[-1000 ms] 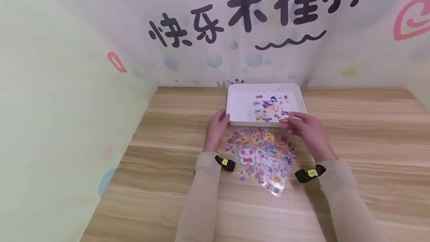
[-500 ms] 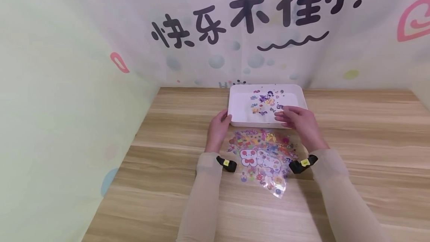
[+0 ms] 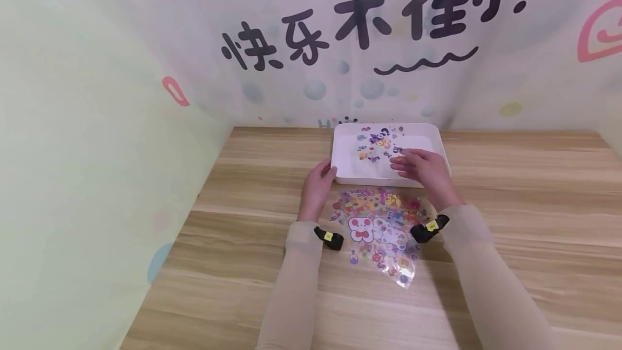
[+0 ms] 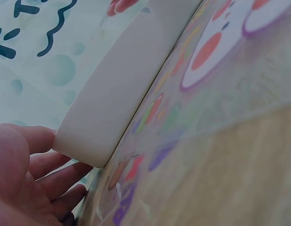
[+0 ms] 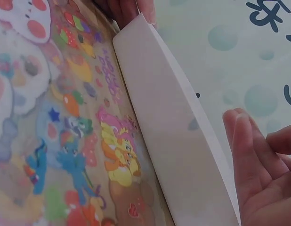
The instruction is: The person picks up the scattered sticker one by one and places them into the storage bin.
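Note:
A white rectangular tray (image 3: 346, 150) stands near the back of the table. My left hand (image 3: 317, 188) holds its front left corner; in the left wrist view the thumb lies at the corner (image 4: 65, 141) and the other fingers lie outside it. Over the tray, my right hand (image 3: 427, 170) pinches the right side of a clear sticker sheet (image 3: 381, 142) with small purple, yellow and blue pictures. The wrist views do not show that sheet's held edge. In front of the tray lie clear sticker sheets (image 3: 362, 229) with white cartoon animals and colourful figures.
The wood-grain table (image 3: 233, 242) extends to both sides. A pale printed cloth (image 3: 311, 58) with black lettering hangs right behind the tray, and another pale wall (image 3: 87, 177) borders the left. Black wrist cameras (image 3: 330, 238) sit close to the sheets on the table.
My right hand has moved left and farther over the tray, and the clear sticker sheet has shifted left with it. My left hand has stayed at the tray corner.

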`<state>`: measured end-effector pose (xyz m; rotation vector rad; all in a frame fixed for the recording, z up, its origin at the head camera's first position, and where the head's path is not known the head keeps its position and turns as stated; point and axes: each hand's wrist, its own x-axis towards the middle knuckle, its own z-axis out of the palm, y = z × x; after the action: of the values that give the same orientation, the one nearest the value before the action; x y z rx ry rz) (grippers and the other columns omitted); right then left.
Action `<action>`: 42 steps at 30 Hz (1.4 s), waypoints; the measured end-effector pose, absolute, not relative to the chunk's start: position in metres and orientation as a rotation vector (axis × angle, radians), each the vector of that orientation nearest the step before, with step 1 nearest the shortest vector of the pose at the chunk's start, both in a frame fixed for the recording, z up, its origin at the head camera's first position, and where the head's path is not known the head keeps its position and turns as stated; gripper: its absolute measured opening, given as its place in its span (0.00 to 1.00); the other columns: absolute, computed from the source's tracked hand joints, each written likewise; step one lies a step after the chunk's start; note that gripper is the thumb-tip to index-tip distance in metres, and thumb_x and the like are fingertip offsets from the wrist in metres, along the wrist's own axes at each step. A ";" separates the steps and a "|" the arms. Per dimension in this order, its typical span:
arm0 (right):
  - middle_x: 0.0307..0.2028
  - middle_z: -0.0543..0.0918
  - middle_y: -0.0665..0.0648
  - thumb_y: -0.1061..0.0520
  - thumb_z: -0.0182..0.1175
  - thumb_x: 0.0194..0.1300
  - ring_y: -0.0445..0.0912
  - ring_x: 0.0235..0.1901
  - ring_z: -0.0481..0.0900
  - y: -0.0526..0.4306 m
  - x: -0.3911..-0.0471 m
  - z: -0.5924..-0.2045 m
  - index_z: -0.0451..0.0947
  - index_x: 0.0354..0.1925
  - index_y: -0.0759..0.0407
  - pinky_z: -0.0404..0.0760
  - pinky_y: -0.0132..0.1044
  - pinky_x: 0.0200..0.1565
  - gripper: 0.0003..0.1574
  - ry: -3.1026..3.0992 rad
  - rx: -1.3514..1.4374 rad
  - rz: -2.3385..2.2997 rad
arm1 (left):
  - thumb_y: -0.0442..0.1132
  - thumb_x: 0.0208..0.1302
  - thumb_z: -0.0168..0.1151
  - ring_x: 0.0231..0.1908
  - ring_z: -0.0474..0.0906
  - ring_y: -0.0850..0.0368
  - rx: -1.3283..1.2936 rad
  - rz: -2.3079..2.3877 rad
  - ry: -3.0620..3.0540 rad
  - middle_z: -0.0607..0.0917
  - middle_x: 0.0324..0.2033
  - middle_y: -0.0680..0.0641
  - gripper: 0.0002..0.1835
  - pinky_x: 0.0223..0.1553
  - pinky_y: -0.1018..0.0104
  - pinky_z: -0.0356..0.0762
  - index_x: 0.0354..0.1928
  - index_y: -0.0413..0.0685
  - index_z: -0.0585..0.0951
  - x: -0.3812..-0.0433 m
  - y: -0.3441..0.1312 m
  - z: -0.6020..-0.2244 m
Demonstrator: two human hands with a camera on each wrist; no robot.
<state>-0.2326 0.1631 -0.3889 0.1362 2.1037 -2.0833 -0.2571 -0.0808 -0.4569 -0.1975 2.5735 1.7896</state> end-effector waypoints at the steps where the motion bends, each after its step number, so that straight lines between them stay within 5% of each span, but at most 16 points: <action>1: 0.48 0.78 0.60 0.45 0.47 0.66 0.53 0.49 0.75 0.162 -0.235 -0.391 0.64 0.58 0.61 0.72 0.41 0.51 0.29 2.102 0.130 -2.089 | 0.54 0.62 0.50 0.56 0.66 0.60 -0.198 1.793 2.570 0.73 0.55 0.57 0.22 0.54 0.63 0.67 0.58 0.63 0.69 -0.257 -0.081 -0.457; 11: 0.47 0.79 0.56 0.42 0.47 0.65 0.46 0.43 0.79 0.156 -0.255 -0.412 0.63 0.57 0.56 0.76 0.37 0.47 0.28 2.172 0.147 -2.053 | 0.54 0.63 0.49 0.57 0.65 0.60 -0.210 1.798 2.544 0.72 0.55 0.58 0.21 0.54 0.63 0.67 0.58 0.65 0.69 -0.255 -0.081 -0.453; 26: 0.44 0.73 0.59 0.45 0.46 0.66 0.50 0.41 0.74 0.139 -0.265 -0.408 0.64 0.56 0.56 0.76 0.33 0.45 0.24 2.269 0.209 -1.930 | 0.54 0.63 0.49 0.56 0.66 0.62 -0.229 1.786 2.543 0.72 0.55 0.59 0.21 0.53 0.65 0.69 0.58 0.65 0.69 -0.254 -0.080 -0.453; 42: 0.41 0.79 0.55 0.46 0.50 0.65 0.48 0.39 0.77 0.133 -0.269 -0.418 0.68 0.52 0.54 0.78 0.36 0.41 0.21 2.378 0.146 -1.811 | 0.53 0.63 0.50 0.56 0.66 0.60 -0.225 1.769 2.566 0.72 0.55 0.58 0.21 0.53 0.64 0.68 0.58 0.64 0.70 -0.256 -0.081 -0.454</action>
<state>-0.2690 0.1327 -0.4179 0.1457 2.3785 -1.8111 -0.2559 -0.0809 -0.4542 -0.2252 2.5657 1.7690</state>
